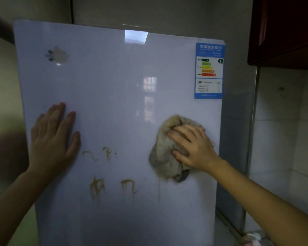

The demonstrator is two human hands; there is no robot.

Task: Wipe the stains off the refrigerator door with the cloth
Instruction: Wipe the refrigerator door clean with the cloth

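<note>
The white glossy refrigerator door (114, 89) fills the view. Brown stains (112, 174) mark its lower middle: two small squiggles above, two larger dripping marks below, and a thin drip line under the cloth. My right hand (192, 146) presses a crumpled beige-grey cloth (165, 153) against the door at the right, to the right of the stains. My left hand (53, 137) lies flat on the door at the left, fingers spread, just left of the upper squiggles.
A blue energy label (209, 70) sticks to the door's top right. A faded sticker (58, 55) sits at the top left. A dark red cabinet (284, 31) hangs at the upper right beside a white tiled wall (281, 130).
</note>
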